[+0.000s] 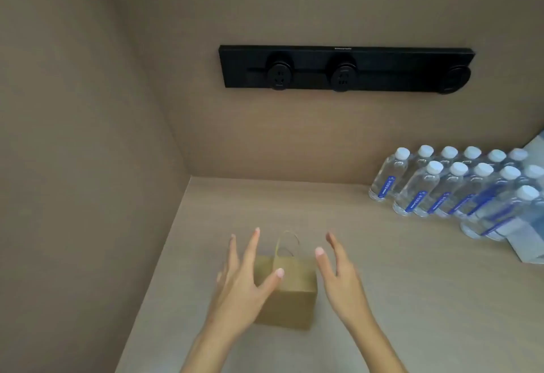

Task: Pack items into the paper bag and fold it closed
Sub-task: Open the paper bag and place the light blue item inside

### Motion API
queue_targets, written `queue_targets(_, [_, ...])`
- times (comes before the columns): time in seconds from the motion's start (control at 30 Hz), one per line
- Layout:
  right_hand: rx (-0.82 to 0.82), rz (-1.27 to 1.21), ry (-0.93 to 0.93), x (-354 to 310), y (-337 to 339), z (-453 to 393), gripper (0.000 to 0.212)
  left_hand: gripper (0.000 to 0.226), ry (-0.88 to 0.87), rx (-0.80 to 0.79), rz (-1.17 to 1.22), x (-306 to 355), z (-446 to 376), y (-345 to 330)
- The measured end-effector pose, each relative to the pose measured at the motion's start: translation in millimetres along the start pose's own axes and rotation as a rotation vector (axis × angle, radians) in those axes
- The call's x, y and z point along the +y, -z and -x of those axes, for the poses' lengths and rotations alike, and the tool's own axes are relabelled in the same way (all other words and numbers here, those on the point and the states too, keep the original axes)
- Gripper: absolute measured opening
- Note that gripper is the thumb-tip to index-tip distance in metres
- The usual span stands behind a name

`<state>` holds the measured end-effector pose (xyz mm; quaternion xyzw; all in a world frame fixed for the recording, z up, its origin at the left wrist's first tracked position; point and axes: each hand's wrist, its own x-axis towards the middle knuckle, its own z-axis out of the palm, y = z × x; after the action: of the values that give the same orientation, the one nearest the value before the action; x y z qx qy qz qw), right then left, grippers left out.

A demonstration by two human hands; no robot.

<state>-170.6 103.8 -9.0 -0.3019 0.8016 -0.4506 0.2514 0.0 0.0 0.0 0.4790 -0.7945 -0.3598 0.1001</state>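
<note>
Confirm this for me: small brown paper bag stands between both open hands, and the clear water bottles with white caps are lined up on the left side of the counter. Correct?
Not quite. The head view shows the clear water bottles with white caps on the right side of the counter, not the left. The small brown paper bag does stand between the open left hand and right hand.

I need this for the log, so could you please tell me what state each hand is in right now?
Left hand: open, fingers spread, holding nothing, over the paper bag.
Right hand: open, holding nothing, beside the bag.

Left hand hides paper bag left side; water bottles cut off at right edge.
</note>
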Motion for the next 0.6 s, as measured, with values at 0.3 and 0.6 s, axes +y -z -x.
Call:
queue_targets(0.3, [-0.130, -0.564, -0.336, -4.0, -6.2, 2.7, 0.027, 0.063, 0.083, -0.038, -0.061, -7.5, 2.2, 7.2])
queue_targets(0.6, [-0.273, -0.965, -0.279, -19.1, 1.7, 26.4, 0.018, 0.074, 0.024, 0.015, 0.294, 17.4, 11.3, -14.2])
